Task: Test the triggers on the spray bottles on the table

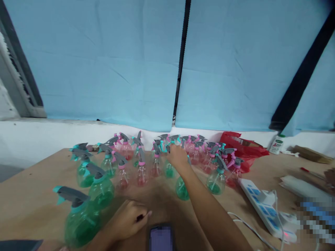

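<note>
My right hand point(177, 156) reaches forward among the spray bottles. Its fingers are curled at the grey-and-teal head of a bottle with green liquid point(170, 170), and the back of the hand hides most of the grip. Another green spray bottle point(182, 189) stands under my right wrist, partly covered by it. My left hand point(132, 217) is closed low over the table, right of a large green spray bottle point(82, 225); a dark patch shows between its curled fingers, too unclear to name. Pink-collared bottles with pinkish liquid, such as this spray bottle point(142, 174), stand between the hands and the wall.
A phone point(161, 238) lies at the brown table's point(28, 195) near edge. On the right are a white power strip point(264, 209) with plugs and cables, a red plastic bag point(242, 150) and a white bottle point(276, 144). Blue sheets point(110, 62) hang over the wall behind.
</note>
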`<state>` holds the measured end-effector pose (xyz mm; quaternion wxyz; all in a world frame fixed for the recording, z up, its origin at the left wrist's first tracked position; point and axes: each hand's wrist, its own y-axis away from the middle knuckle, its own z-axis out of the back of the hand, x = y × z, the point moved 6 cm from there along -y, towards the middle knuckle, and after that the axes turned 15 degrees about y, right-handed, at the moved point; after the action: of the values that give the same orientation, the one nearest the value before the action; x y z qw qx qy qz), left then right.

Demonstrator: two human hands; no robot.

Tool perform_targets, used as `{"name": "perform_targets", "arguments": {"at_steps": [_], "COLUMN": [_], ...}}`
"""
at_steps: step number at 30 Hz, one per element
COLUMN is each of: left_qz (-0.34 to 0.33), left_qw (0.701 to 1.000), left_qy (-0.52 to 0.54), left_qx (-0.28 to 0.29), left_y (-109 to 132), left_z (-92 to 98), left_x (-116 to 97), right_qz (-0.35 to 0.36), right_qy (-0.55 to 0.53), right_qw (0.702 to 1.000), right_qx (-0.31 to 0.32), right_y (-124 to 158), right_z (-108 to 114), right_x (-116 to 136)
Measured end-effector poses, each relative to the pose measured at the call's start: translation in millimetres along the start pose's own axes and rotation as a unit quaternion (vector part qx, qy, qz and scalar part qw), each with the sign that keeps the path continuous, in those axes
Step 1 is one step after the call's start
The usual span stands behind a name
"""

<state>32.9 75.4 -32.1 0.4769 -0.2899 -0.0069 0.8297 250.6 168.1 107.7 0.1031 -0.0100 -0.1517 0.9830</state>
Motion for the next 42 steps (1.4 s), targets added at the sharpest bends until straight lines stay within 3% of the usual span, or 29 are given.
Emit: {"name": "perform_targets", "arguments": {"at_steps": [7, 12, 15, 18, 21, 27, 34, 36, 42], "left_qz": [-0.001, -0.027, -0.034, -0.037, -0.038, -0.029, -0.012, -0.010, -0.013], "left_qw": [1.000, 1.000, 0.999, 0.999, 0.999, 1.000, 1.000, 1.000, 1.000], "left_qy": [0.000, 0.003, 0.008, 0.007, 0.003, -0.001, 0.005, 0.006, 0.011], "left_qx": [0.000, -0.012, -0.010, -0.006, -0.004, -0.005, 0.000, 0.000, -0.008], "left_y": [1.3, -1.0, -1.3, -1.3, -2.0, -2.7, -1.5, -1.5, -1.3], "left_z": [0.7, 3.6, 2.7, 1.0, 0.4, 2.2, 2.5, 2.3, 4.3], "left_x": [-1.9, -7.1, -7.3, -6.6, -7.2, -8.0, -6.7, -7.4, -10.7], "right_qz": [0.008, 0.001, -0.012, -0.020, 0.008, 0.050, 0.034, 0.017, -0.045], "right_qy": [0.007, -0.010, -0.061, -0.150, -0.269, -0.457, -0.545, -0.551, -0.521], "right_qw": [1.000, 1.000, 0.995, 0.968, 0.925, 0.840, 0.790, 0.789, 0.830], "right_qx": [0.018, 0.011, -0.073, -0.198, -0.267, -0.288, -0.280, -0.271, -0.193], "right_y": [-11.0, -6.6, 3.4, 23.1, 45.8, 71.0, 73.9, 73.6, 73.2], "right_z": [-6.4, 5.0, 19.6, 26.4, 12.2, -34.9, -66.2, -71.6, -86.0], "right_x": [-3.0, -9.6, -23.3, -43.0, -58.6, -66.3, -60.8, -61.9, -63.5]}}
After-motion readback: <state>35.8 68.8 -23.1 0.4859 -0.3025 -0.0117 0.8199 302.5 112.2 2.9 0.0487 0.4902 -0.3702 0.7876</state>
